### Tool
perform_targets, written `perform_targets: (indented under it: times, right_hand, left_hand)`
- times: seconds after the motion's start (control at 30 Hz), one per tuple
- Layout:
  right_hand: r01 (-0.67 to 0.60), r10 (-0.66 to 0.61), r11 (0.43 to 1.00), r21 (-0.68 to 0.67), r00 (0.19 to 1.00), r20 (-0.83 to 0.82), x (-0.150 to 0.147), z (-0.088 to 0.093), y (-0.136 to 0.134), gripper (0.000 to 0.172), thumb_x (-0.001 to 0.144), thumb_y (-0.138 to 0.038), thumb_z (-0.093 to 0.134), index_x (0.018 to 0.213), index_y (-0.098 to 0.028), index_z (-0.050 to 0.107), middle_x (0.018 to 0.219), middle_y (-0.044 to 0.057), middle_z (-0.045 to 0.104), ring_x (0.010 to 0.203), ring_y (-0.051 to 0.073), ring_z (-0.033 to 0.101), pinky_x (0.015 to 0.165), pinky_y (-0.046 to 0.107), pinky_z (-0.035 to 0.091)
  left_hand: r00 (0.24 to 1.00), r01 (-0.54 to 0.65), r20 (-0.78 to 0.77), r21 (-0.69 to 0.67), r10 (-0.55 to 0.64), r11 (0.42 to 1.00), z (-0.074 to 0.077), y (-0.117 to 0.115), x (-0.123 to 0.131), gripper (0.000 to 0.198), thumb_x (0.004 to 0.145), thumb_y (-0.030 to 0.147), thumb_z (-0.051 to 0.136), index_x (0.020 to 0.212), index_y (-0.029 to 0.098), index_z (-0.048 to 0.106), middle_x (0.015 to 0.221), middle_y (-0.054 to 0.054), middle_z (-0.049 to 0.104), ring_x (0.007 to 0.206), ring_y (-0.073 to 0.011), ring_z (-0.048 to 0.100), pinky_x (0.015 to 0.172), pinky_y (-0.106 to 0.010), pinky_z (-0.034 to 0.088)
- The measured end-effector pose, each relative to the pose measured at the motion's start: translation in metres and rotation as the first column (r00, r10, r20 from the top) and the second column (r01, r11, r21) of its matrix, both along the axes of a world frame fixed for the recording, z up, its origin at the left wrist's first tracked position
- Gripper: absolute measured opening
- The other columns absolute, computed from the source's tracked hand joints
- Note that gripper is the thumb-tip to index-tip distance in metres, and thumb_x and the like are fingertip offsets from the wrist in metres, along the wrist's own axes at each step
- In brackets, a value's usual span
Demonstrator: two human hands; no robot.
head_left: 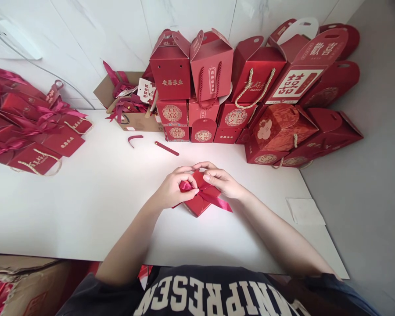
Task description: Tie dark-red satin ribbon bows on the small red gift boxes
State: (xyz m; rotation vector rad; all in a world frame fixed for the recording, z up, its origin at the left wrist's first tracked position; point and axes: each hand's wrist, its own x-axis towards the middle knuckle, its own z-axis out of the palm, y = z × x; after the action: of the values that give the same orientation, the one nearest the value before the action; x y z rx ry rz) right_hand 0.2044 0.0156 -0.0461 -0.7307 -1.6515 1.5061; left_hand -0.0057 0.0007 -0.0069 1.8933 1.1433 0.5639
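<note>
A small red box [197,205] rests on the white table in front of me, with a magenta ribbon [222,203] across its top and one ribbon end trailing to the right. My left hand [178,186] is on the box's left side, its thumb and fingers closed on the ribbon near the centre knot. From the right, my right hand [222,179] bends over the top of the box, fingers curled at its far edge and thumb near the ribbon. What its fingertips hold, if anything, is hidden.
Stacked red gift boxes [171,81] line the wall, beside an open cardboard box [140,121] of ribbons and tags. Ribboned boxes [64,138] sit at left. Two dark red strips [166,148] lie beyond my hands. White paper [304,211] is at right, a carton [36,285] below left.
</note>
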Motion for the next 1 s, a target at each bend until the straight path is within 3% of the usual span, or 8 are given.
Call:
perform_targets:
  times: [0.13,0.27,0.43,0.57,0.67,0.73,0.87,1.0]
  right_hand:
    - [0.013,-0.02,0.996,-0.092,0.997,-0.075,-0.002,-0.006,0.0,0.043,0.09,-0.054,0.055,0.067,-0.019,0.063,0.128,0.006,0.052,0.115,0.021,0.055,0.103,0.037,0.042]
    - [0.013,-0.014,0.999,-0.036,0.999,-0.031,0.003,-0.001,0.002,0.041,0.092,-0.05,0.055,0.065,-0.019,0.061,0.125,0.006,0.055,0.116,0.021,0.055,0.106,0.038,0.038]
    - [-0.011,0.01,1.0,0.008,0.998,0.066,0.015,0.013,0.004,0.039,0.097,-0.051,0.044,0.083,-0.022,0.066,0.135,0.006,0.053,0.128,0.022,0.048,0.109,0.04,0.034]
    - [-0.039,0.027,0.996,0.081,0.989,0.142,0.019,0.02,0.005,0.033,0.094,-0.049,0.05,0.084,-0.022,0.065,0.121,0.007,0.057,0.114,0.021,0.054,0.101,0.038,0.04]
    - [-0.038,0.009,0.988,0.147,0.981,0.194,0.02,0.023,0.005,0.027,0.092,-0.047,0.055,0.085,-0.023,0.064,0.1,0.005,0.058,0.094,0.019,0.056,0.09,0.035,0.045]
    - [0.009,-0.054,0.979,0.202,0.974,0.219,0.019,0.027,0.002,0.021,0.091,-0.044,0.057,0.092,-0.024,0.064,0.098,0.005,0.057,0.09,0.019,0.055,0.087,0.035,0.045]
    - [0.096,-0.227,0.893,0.44,0.94,0.256,0.014,0.047,-0.013,0.013,0.092,-0.035,0.058,0.093,-0.024,0.064,0.097,0.006,0.057,0.096,0.021,0.055,0.092,0.038,0.044]
    - [-0.198,-0.121,0.742,0.641,0.9,0.418,-0.001,0.064,-0.04,0.015,0.091,-0.035,0.059,0.088,-0.024,0.069,0.113,0.008,0.063,0.107,0.025,0.055,0.097,0.043,0.042]
  left_hand:
    - [1.0,0.0,0.002,-0.007,0.0,1.0,-0.001,0.0,0.0,0.008,0.076,0.029,0.065,0.077,0.021,0.067,0.121,-0.008,0.063,0.13,-0.0281,0.048,0.107,-0.037,0.04]
    - [0.999,0.035,0.04,-0.038,-0.033,0.999,0.004,0.001,-0.005,0.011,0.079,0.031,0.064,0.081,0.02,0.065,0.131,-0.009,0.056,0.13,-0.0276,0.048,0.106,-0.038,0.04]
    - [0.988,0.081,0.136,-0.047,-0.074,0.996,0.009,0.007,-0.019,0.018,0.08,0.036,0.067,0.08,0.02,0.058,0.138,-0.009,0.05,0.129,-0.0271,0.047,0.108,-0.043,0.037]
    - [0.995,0.028,0.099,0.06,-0.034,0.998,0.003,0.012,-0.028,0.022,0.079,0.039,0.068,0.073,0.018,0.062,0.105,-0.007,0.06,0.095,-0.0193,0.058,0.091,-0.035,0.045]
    - [0.993,0.024,0.115,-0.068,-0.016,0.997,0.0,0.011,-0.031,0.027,0.08,0.042,0.067,0.071,0.017,0.061,0.069,0.0,0.053,0.06,-0.0111,0.048,0.058,-0.025,0.04]
    - [0.99,0.019,0.144,-0.177,0.007,0.984,0.001,0.01,-0.031,0.03,0.083,0.042,0.065,0.069,0.017,0.058,0.057,0.003,0.048,0.05,-0.0083,0.041,0.049,-0.023,0.032]
    - [0.985,0.048,0.172,-0.291,0.003,0.955,0.006,0.007,-0.03,0.029,0.086,0.041,0.062,0.071,0.017,0.056,0.048,0.005,0.048,0.044,-0.0067,0.041,0.047,-0.022,0.031]
    - [0.976,0.065,0.219,-0.335,0.01,0.94,0.006,0.008,-0.029,0.03,0.087,0.042,0.061,0.071,0.017,0.054,0.045,0.005,0.05,0.04,-0.007,0.043,0.046,-0.021,0.032]
